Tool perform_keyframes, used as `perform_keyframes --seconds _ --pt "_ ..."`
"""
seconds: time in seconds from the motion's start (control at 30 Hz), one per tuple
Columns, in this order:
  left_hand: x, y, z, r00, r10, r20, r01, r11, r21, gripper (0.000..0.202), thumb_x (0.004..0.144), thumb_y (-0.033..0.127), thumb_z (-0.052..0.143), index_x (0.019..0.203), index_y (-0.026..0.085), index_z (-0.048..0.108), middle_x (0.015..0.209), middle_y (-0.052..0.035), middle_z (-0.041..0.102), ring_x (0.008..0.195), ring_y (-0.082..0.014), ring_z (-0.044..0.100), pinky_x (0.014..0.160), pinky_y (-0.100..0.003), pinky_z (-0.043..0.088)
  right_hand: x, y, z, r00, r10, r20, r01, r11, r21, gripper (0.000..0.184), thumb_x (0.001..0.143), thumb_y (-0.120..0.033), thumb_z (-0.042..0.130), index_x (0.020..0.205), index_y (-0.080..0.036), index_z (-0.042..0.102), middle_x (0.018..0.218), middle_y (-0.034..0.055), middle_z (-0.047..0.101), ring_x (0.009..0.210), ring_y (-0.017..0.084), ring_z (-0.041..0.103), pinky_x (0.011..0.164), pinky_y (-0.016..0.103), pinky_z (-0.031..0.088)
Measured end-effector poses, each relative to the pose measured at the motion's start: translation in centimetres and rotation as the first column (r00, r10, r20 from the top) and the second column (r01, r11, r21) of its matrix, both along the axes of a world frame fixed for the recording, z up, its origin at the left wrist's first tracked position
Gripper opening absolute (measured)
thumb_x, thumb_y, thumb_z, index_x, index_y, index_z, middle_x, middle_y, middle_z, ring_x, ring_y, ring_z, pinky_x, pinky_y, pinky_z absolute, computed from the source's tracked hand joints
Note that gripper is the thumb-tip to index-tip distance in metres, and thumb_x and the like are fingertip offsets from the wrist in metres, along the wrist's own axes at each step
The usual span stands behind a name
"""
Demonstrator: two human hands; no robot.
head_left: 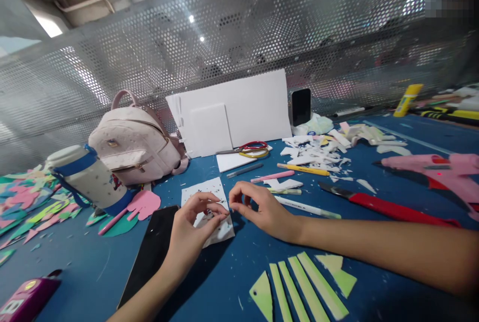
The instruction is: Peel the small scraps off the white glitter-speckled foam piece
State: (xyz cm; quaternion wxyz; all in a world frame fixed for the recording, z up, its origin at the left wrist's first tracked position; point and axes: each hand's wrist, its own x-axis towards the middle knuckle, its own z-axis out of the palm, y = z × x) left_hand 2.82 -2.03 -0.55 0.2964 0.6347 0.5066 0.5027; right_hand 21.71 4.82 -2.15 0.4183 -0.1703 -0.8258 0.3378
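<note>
My left hand (196, 219) hovers over a small white paper sheet (190, 194) scattered with tiny dark bits. Its thumb and fingertips are pinched together; whatever lies between them is too small to make out. Close beside it, my right hand (265, 209) is also curled into a pinch, its fingertips nearly meeting the left ones. Under my left wrist lies a black phone (151, 244). Nearer to me are pale green foam strips (299, 284), a green triangular piece with a dark hole (262, 296) and a green tail-shaped piece (340, 274).
Behind my right hand lie several pens, red-and-yellow scissors (254, 148) and white foam scraps (314, 155). A red cutter (389, 204) and pink glue gun (441, 169) are at right. At left stand a bottle (88, 174) and pink backpack (134, 142); a white board (258, 107) leans behind.
</note>
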Motion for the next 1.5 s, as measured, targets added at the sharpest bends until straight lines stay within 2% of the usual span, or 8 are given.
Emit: perform_keyframes --seconds 0.67,0.87,1.1,1.3,1.5 --pt "-0.04 0.17 -0.18 0.998 0.028 -0.062 -0.023 0.997 0.076 0.007 0.082 0.017 0.066 0.088 0.019 0.066 0.081 -0.0029 0.069 0.074 -0.0165 0.065 0.069 -0.027 0.051 -0.09 -0.12 0.13 0.998 -0.035 0.052 0.033 0.998 0.044 0.008 0.098 -0.024 0.051 0.093 -0.019 0.055 0.088 0.0023 0.059 0.077 0.014 0.053 0.065 0.026 0.041" --pt "-0.14 0.19 -0.35 1.0 0.003 -0.028 -0.001 0.999 0.054 0.008 0.081 0.017 0.069 0.088 0.021 0.066 0.082 -0.0012 0.068 0.076 -0.0146 0.063 0.072 -0.025 0.05 -0.03 -0.14 0.08 0.997 -0.03 0.071 0.024 0.996 0.086 0.009 0.098 -0.026 0.052 0.094 -0.02 0.056 0.087 0.0024 0.059 0.078 0.015 0.054 0.068 0.026 0.042" --pt "-0.19 0.2 -0.27 0.999 0.03 -0.037 -0.029 0.999 0.033 0.007 0.08 0.019 0.071 0.085 0.02 0.065 0.079 -0.0014 0.068 0.075 -0.0152 0.062 0.069 -0.026 0.047 -0.05 -0.06 0.06 0.996 -0.02 0.086 0.014 0.997 0.07 0.008 0.097 -0.026 0.054 0.097 -0.02 0.058 0.091 0.0022 0.061 0.077 0.014 0.054 0.069 0.026 0.042" --pt "-0.21 0.19 -0.39 1.0 0.013 0.02 -0.013 1.0 -0.016 0.005 0.082 0.02 0.068 0.086 0.02 0.065 0.074 -0.0007 0.067 0.07 -0.0155 0.062 0.067 -0.026 0.049 -0.08 -0.18 0.21 0.995 0.01 0.096 -0.015 0.998 0.06 0.005 0.096 -0.023 0.055 0.095 -0.019 0.059 0.091 0.0021 0.062 0.077 0.014 0.055 0.07 0.025 0.042" --pt "-0.23 0.04 -0.51 1.0 0.011 0.006 -0.01 0.999 -0.044 0.009 0.08 0.022 0.071 0.085 0.019 0.065 0.066 0.0011 0.065 0.065 -0.0142 0.061 0.066 -0.025 0.048 -0.13 -0.16 0.32 0.993 0.055 0.1 -0.06 0.997 0.048 0.006 0.094 -0.017 0.057 0.098 -0.02 0.061 0.092 0.001 0.062 0.077 0.012 0.056 0.069 0.023 0.043"
